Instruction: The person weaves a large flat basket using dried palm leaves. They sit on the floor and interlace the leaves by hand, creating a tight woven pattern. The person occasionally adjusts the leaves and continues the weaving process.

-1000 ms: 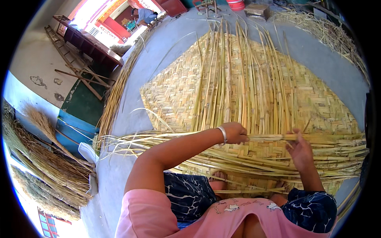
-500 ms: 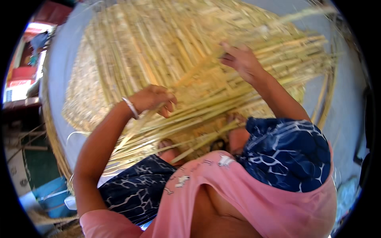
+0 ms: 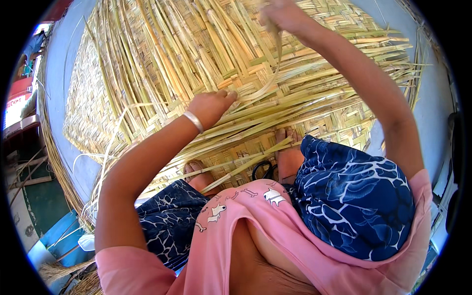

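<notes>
Spread before me is a partly woven mat (image 3: pixel 88 118) of flat, yellow-green reed strips. Long loose strips (image 3: pixel 172 54) run away from me, and a band of strips (image 3: pixel 314 101) crosses them left to right. My left hand (image 3: pixel 210 108), with a pale bangle at the wrist, is closed low over the crossing, fingers pressed together on a strip. At the far edge of view my right hand (image 3: pixel 282 14) is closed on a pale reed strip (image 3: pixel 279 56), which bends down toward my left fingertips. Its fingertips are partly hidden.
My feet (image 3: pixel 196 172) rest on the near part of the weave. A long bundle of thin stalks (image 3: pixel 56 157) curves along the left. Beyond it stands a blue container (image 3: pixel 64 241). Grey floor (image 3: pixel 61 73) borders the mat, and strip ends (image 3: pixel 408 73) stick out at right.
My right hand has moved farther away and slightly left, and has closed on the strip. My left hand has shifted right and settled onto the weave.
</notes>
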A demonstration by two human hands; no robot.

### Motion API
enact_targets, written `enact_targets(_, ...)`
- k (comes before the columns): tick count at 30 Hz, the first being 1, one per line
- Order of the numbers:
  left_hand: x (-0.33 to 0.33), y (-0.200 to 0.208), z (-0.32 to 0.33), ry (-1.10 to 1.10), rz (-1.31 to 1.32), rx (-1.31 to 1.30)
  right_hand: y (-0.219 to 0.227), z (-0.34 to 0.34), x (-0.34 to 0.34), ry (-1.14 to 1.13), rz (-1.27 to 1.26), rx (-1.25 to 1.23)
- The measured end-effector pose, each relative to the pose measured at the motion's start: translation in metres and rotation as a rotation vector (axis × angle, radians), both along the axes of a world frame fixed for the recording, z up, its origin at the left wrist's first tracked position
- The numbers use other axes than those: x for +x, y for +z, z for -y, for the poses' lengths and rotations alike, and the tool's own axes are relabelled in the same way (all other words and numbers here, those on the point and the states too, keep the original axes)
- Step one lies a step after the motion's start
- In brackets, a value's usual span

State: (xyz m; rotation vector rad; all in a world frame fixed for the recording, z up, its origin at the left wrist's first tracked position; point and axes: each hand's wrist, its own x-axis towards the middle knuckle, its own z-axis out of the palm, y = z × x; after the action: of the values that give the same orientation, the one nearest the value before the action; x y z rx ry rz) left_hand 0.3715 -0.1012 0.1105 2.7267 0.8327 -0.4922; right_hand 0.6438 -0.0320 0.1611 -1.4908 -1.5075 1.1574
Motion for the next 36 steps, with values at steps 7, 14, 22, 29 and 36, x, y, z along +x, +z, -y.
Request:
enact_targets(7, -0.022, -0.11, -0.093, 0.686, 0.281, 0.083, -0.024, -0.047, -0.037, 0.316, 0.729, 0.874)
enact_targets(14, -0.032, -0.139, -0.174, 1.099, 0.508, -0.274, -0.104, -0.072, -0.013, 0.32, 0.412, 0.025)
enact_targets(22, -0.015, -0.084, -0.166, 1.498, 1.012, -0.93, -0.134, -0.11, -0.031, 0.395, 0.733, -0.151)
enact_targets(29, -0.014, -0.081, -0.163, 1.54, 0.931, -1.043, -0.114, -0.124, -0.048, 0.348, 0.806, -0.272)
enact_targets(36, -0.005, -0.084, -0.186, 1.388, 0.71, -1.242, -0.14, -0.129, -0.015, 0.258, 0.239, -0.155)
